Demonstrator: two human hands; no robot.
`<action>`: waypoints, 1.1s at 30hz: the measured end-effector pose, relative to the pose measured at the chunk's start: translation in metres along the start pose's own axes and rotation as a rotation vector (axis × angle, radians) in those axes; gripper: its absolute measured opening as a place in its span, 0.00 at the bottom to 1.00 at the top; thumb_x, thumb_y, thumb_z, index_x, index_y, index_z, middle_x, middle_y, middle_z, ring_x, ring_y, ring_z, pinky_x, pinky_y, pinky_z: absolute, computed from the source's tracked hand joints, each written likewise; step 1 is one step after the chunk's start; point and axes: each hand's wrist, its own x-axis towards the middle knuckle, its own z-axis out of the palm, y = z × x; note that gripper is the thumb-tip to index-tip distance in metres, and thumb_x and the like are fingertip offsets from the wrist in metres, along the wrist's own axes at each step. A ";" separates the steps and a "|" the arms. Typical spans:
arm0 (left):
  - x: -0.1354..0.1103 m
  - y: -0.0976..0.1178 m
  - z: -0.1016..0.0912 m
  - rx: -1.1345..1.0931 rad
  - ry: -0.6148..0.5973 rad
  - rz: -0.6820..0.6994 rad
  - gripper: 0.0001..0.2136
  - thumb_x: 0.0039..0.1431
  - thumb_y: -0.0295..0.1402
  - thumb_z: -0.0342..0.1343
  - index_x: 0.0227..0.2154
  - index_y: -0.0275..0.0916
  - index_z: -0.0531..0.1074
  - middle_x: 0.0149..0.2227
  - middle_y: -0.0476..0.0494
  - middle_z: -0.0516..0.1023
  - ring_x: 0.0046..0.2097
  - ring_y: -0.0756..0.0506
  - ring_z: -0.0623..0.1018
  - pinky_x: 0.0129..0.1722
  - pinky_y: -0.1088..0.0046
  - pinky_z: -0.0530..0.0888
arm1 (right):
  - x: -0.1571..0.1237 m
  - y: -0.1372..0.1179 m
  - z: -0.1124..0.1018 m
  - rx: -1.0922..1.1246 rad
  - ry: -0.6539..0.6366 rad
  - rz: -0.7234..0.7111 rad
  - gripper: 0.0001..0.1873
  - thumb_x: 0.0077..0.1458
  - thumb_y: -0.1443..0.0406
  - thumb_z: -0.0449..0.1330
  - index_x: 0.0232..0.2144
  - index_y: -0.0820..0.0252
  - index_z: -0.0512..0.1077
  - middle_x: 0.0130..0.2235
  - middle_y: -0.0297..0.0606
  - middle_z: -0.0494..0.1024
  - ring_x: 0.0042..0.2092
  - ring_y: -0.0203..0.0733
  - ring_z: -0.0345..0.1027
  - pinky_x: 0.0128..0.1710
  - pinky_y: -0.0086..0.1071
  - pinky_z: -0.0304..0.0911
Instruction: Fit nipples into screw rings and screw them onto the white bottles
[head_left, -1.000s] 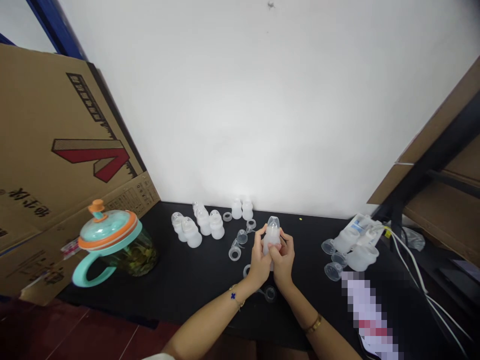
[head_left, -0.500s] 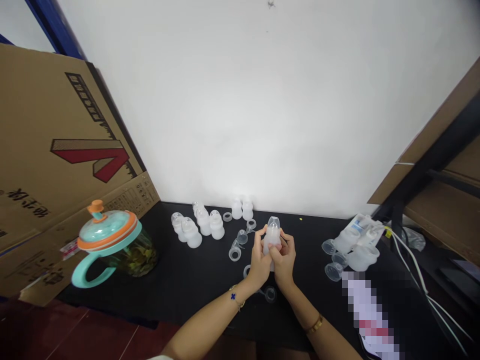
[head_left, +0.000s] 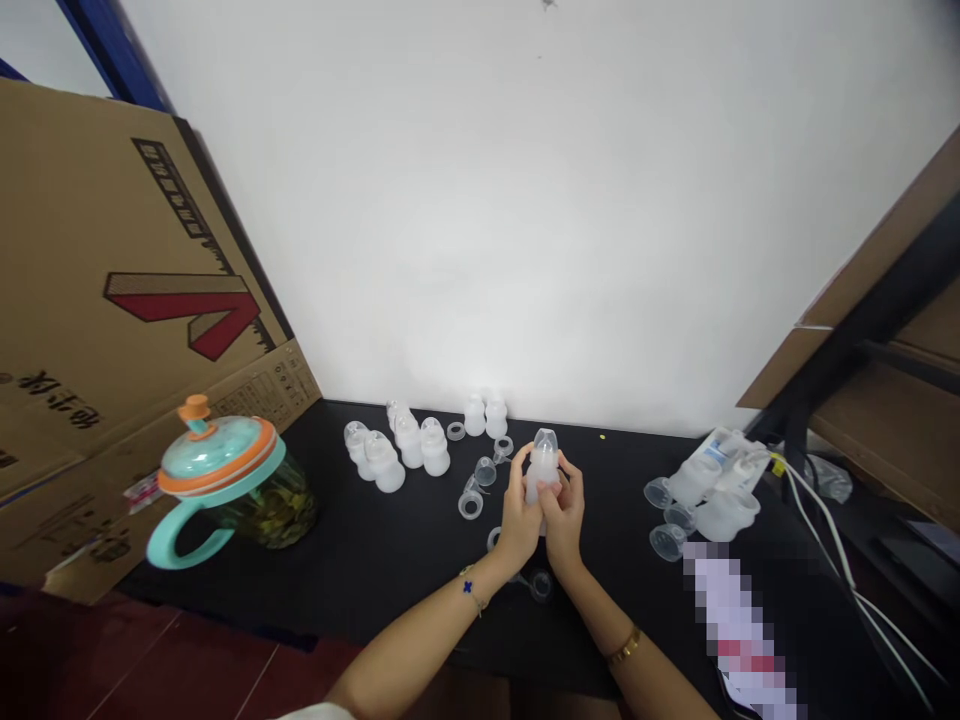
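Observation:
Between my two hands stands a whitish plastic bottle (head_left: 544, 462) with a clear, domed cap on top, much like a small baby bottle. My left hand (head_left: 520, 515) wraps its left side and my right hand (head_left: 564, 510) its right side, both thumbs pressed on the front. The bottle's base is mostly hidden by my hands. Just left of them lie clear cap pieces with rings (head_left: 471, 503), and another clear cap (head_left: 541, 585) lies below my wrists. Several similar capped bottles (head_left: 385, 464) stand farther left, and two white bottles (head_left: 496, 417) stand against the wall.
A teal-lidded jug (head_left: 274, 510) with leaves inside stands at the left, before a large cardboard box (head_left: 67, 220). At the right are white bottles without caps (head_left: 726, 515), loose clear caps (head_left: 666, 541) and white cables (head_left: 829, 525). A pixelated flat object (head_left: 739, 620) lies at the front right.
My hands and the bottle stay almost in place, with only a slight shift of the fingers. The whole view has moved a little.

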 end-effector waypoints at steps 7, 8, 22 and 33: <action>0.019 0.001 -0.013 -0.264 -0.008 -0.139 0.25 0.58 0.40 0.62 0.57 0.42 0.65 0.46 0.42 0.78 0.42 0.44 0.80 0.43 0.69 0.76 | 0.006 0.001 -0.004 -0.084 -0.161 -0.049 0.36 0.52 0.56 0.67 0.62 0.55 0.63 0.54 0.45 0.74 0.51 0.50 0.72 0.49 0.42 0.70; 0.022 0.001 -0.015 -0.328 0.005 -0.176 0.24 0.58 0.41 0.62 0.55 0.41 0.66 0.44 0.42 0.78 0.40 0.44 0.80 0.41 0.69 0.76 | 0.008 0.001 -0.005 -0.101 -0.201 -0.042 0.37 0.51 0.57 0.68 0.62 0.54 0.63 0.52 0.44 0.75 0.48 0.48 0.73 0.46 0.40 0.71; 0.032 0.003 -0.024 -0.488 -0.048 -0.381 0.22 0.56 0.45 0.62 0.50 0.40 0.72 0.42 0.39 0.80 0.42 0.40 0.81 0.32 0.69 0.80 | 0.024 -0.009 -0.016 -0.194 -0.475 0.006 0.67 0.34 0.63 0.77 0.70 0.48 0.46 0.57 0.47 0.69 0.48 0.51 0.70 0.37 0.38 0.73; 0.030 0.010 -0.026 -0.423 -0.030 -0.353 0.32 0.56 0.40 0.64 0.63 0.48 0.64 0.58 0.39 0.73 0.45 0.39 0.80 0.28 0.72 0.81 | 0.033 -0.011 -0.024 -0.270 -0.533 -0.123 0.66 0.32 0.62 0.78 0.69 0.48 0.49 0.63 0.48 0.66 0.50 0.49 0.70 0.46 0.44 0.72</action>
